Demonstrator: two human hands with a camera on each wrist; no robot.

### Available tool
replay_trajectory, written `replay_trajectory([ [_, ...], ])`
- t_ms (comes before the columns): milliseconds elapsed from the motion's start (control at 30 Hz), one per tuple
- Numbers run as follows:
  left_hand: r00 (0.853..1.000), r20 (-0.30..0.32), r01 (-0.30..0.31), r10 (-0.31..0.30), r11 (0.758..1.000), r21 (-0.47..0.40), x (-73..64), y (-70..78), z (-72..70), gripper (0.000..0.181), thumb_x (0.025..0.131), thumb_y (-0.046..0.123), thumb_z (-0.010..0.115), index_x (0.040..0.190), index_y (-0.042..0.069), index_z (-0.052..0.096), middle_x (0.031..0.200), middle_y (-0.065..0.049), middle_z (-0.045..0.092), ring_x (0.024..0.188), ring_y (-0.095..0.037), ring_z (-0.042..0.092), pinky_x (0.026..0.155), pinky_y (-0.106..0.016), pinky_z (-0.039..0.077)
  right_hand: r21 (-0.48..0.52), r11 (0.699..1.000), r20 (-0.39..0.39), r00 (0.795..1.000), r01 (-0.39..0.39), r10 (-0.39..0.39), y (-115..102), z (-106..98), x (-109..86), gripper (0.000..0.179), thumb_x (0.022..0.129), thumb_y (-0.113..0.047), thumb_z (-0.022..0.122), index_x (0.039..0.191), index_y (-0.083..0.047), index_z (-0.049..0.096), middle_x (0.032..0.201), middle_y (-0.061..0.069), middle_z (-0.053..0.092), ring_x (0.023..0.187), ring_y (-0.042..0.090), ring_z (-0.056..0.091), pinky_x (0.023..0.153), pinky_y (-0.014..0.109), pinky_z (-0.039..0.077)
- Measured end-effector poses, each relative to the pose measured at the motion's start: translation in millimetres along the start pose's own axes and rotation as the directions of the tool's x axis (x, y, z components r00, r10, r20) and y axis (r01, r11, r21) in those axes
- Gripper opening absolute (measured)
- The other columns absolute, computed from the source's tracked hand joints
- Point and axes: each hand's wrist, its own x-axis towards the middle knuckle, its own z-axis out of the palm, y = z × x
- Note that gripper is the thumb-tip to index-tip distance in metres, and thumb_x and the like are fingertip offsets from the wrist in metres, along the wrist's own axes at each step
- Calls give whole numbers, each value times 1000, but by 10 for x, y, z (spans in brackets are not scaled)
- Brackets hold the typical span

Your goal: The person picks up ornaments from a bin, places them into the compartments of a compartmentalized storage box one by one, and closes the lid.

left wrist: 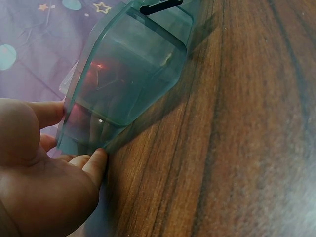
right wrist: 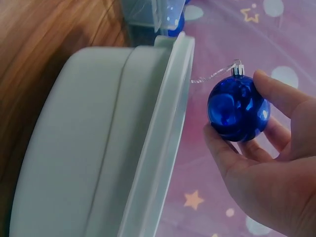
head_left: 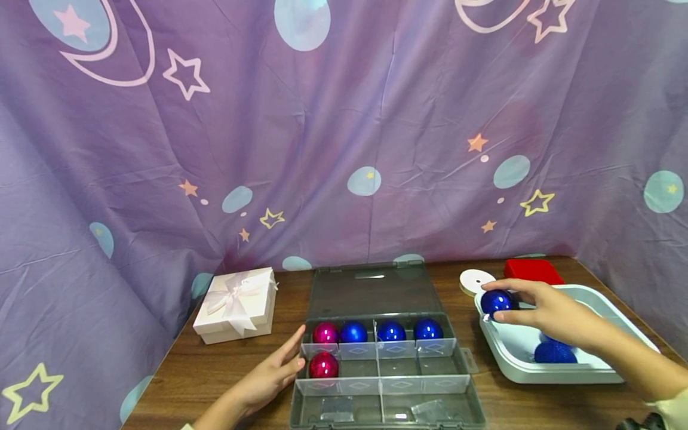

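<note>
In the head view my right hand [head_left: 559,310] holds a shiny blue bauble [head_left: 497,303] between thumb and fingers, above the left rim of a white tub [head_left: 516,367]. The right wrist view shows the bauble's silver cap and a short silver string. My left hand [head_left: 269,376] rests its fingertips against the left side of a clear grey compartment box [head_left: 389,403], whose lid lies back. Two pink baubles, one behind [head_left: 325,333] and one in front [head_left: 323,365], sit in its left column. Three blue baubles [head_left: 391,331] share the back row with the rear pink one.
More blue baubles [head_left: 555,352] lie in the tub, partly behind my right forearm. Behind it are a red box [head_left: 533,272] and a white ribbon spool [head_left: 475,281]. A white gift box with a bow [head_left: 258,325] stands at left. A purple curtain [head_left: 344,131] hangs behind the table.
</note>
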Motion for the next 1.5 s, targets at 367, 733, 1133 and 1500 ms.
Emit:
replay_trajectory([
  [367, 1000, 0, -1, 1, 1000, 4, -2, 0, 2, 76, 111, 19, 44, 166, 16, -8, 167, -26, -22, 152, -48, -18, 121, -68, 2, 33, 999, 6, 1000, 18, -18, -216, 218, 132, 45, 92, -32, 79, 134, -21, 67, 135, 8, 67, 128, 44, 59, 103, 64, 48],
  [733, 1000, 1, 6, -6, 1000, -5, 11, -13, 3, 77, 111, 19, 45, 166, 15, -9, 167, -26, -22, 151, -48, -19, 121, -69, 1, 225, 974, 73, 996, 28, -46, -417, 471, 284, 48, 93, -25, 78, 136, -11, 63, 133, 17, 62, 114, 33, 65, 84, 30, 59],
  [1133, 1000, 3, -7, 7, 1000, -4, 9, -16, -4, 77, 111, 19, 44, 166, 15, -9, 166, -28, -21, 151, -49, -18, 121, -68, 1, 359, 930, 128, 983, 80, -134, -588, 779, 452, 50, 92, -19, 79, 137, -7, 61, 129, 17, 65, 106, 20, 66, 84, 24, 57],
  [1500, 1000, -7, -3, 3, 1000, 2, 4, -14, 2, 76, 111, 19, 44, 166, 16, -8, 167, -27, -21, 151, -48, -17, 121, -69, 2, 355, 932, 150, 980, 72, -133, -798, 1060, 544, 49, 90, -22, 80, 135, -14, 63, 131, 13, 65, 110, 24, 66, 85, 26, 57],
])
